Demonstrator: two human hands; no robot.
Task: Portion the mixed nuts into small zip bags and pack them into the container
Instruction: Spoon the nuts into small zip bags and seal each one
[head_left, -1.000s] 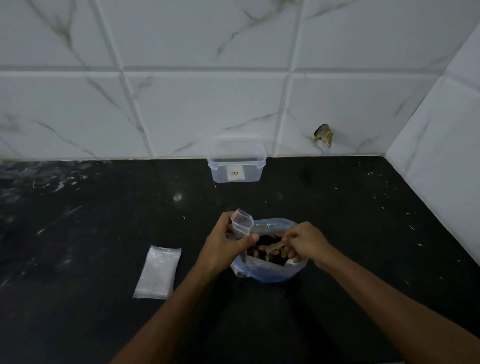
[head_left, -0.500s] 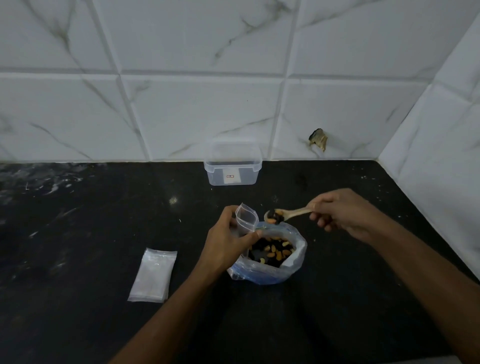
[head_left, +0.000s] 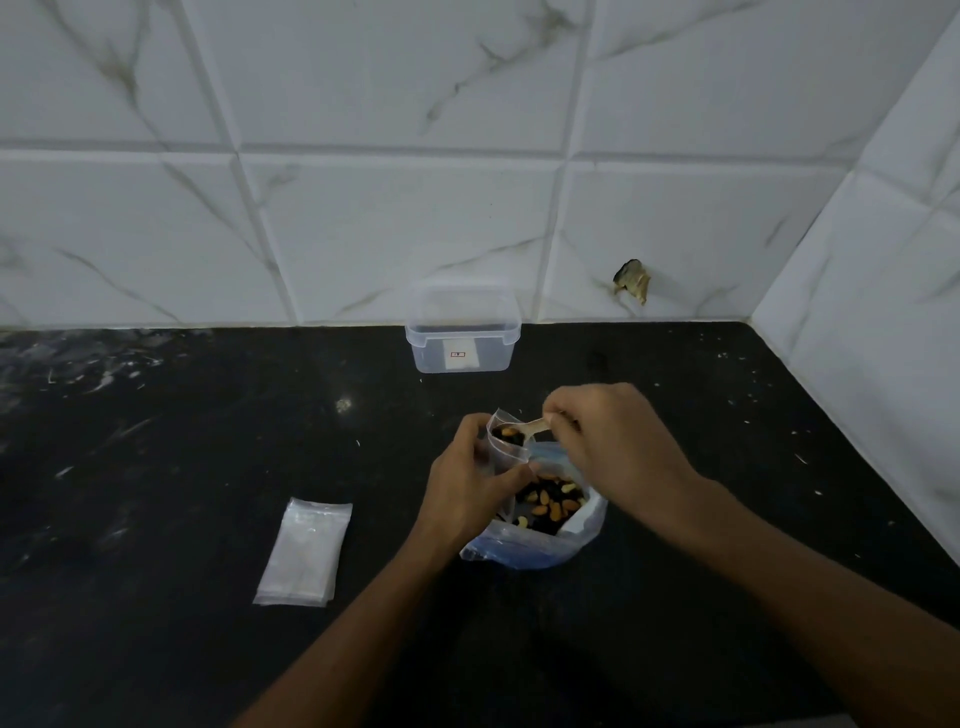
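Right hand (head_left: 618, 447) fingers grasp small pale wooden spoon (head_left: 535, 427), now moved from bulk bag to mouth of small clear zip bag (head_left: 506, 441) pinched by left hand (head_left: 467, 493); nuts (head_left: 506, 432) entering.

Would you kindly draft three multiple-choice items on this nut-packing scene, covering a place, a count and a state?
1. Where does the clear container stand?
A. against the tiled wall
B. beside the stack of empty bags
C. in the person's lap

2. How many hands hold something?
A. none
B. one
C. two

3. The small zip bag is:
A. sealed
B. held open
C. lying flat

Key: 1 A, it sits at the counter's back edge. 2 C, the left hand grips the small zip bag and the right hand holds the spoon. 3 B, the spoon's nuts sit at its mouth.
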